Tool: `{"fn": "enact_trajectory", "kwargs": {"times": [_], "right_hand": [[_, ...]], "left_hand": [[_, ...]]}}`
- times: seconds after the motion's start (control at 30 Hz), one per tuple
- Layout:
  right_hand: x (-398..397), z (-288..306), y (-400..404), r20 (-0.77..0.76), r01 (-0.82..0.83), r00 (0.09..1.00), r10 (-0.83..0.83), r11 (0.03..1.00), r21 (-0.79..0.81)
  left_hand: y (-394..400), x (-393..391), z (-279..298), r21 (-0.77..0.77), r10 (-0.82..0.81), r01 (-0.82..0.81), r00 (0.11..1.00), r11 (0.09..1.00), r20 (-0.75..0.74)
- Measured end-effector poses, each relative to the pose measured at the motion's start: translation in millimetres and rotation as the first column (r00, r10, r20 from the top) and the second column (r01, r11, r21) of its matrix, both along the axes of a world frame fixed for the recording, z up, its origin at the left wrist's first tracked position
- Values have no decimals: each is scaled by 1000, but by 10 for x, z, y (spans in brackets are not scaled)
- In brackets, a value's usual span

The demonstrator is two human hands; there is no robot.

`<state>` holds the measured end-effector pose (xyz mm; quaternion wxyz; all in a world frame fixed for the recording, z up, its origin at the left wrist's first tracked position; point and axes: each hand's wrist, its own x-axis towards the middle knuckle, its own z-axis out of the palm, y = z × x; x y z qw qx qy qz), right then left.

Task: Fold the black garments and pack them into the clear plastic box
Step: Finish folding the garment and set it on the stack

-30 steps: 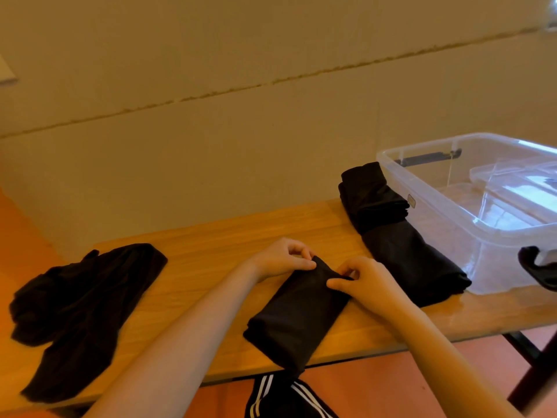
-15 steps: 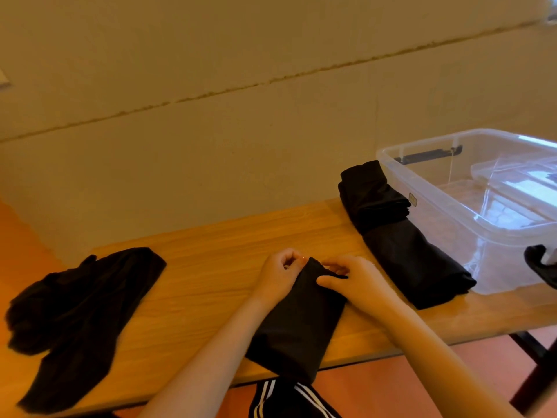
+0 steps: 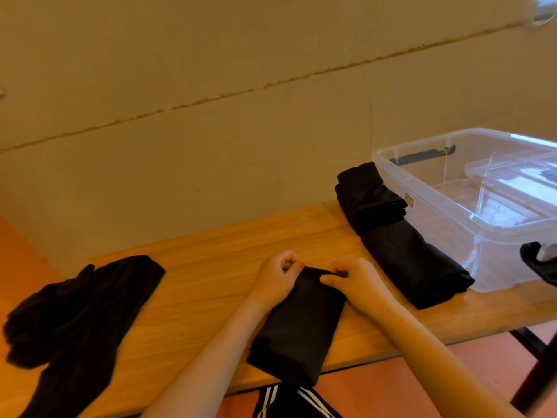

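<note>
A folded black garment (image 3: 297, 324), a soft matte cloth doubled into a long narrow rectangle, is laid on the wooden worktop (image 3: 211, 267) with its near end reaching the front edge. Its far edge is pinched on the left by the curled fingers and thumb of the left hand (image 3: 278, 277), and on the right by the curled fingers of the right hand (image 3: 354, 280); both hands are closed on the cloth. The worktop is a pale, smooth board with a straight lengthwise grain.

To the right, a stack of folded black garments (image 3: 394, 233) is seen as a long flat bundle with a thicker, ridged roll at its far end; it is set just beside the clear plastic box (image 3: 422, 200). The box is a rectangular tub of glossy transparent plastic with rounded corners and dark handle clips, and it is placed at the right end of the worktop. A clear lid-like piece is visible inside it.

At the left end, a loose black garment (image 3: 78, 315) is left crumpled in soft irregular folds.
</note>
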<state>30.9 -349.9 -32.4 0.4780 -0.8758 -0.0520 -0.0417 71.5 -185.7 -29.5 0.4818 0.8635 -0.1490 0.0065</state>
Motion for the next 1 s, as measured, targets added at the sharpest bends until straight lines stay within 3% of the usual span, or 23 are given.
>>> {"fn": "enact_trajectory", "kwargs": {"times": [0.23,0.37,0.4,0.47,0.53,0.63,0.73,0.87,1.0], "right_hand": [[3,-37,9,57,72,996,-71,997,-12],[8,-73,30,78,85,994,-83,996,-31],[17,-83,36,83,83,993,-79,996,-45],[22,-96,49,89,82,993,-74,993,-86],[11,-112,46,105,99,991,-89,990,-100],[-31,-123,27,131,126,985,-115,988,-87],[-44,-133,17,143,139,982,-125,986,-95],[-32,-134,19,163,154,978,-131,978,-138],[-3,-116,29,141,146,982,-129,982,-117]], "left_hand": [[44,27,10,-9,12,-13,989,1000,-146],[71,54,54,-202,-24,-34,960,979,-279],[71,57,44,-176,-1,-46,966,983,-257],[35,54,-6,58,75,-69,991,996,-115],[-32,35,-21,285,104,-107,994,953,29],[-20,-29,133,380,270,-259,963,888,25],[214,-323,315,333,402,-347,909,877,-110],[520,-1062,323,185,337,-293,896,938,-290],[643,-1418,152,129,262,-238,938,963,-226]]}}
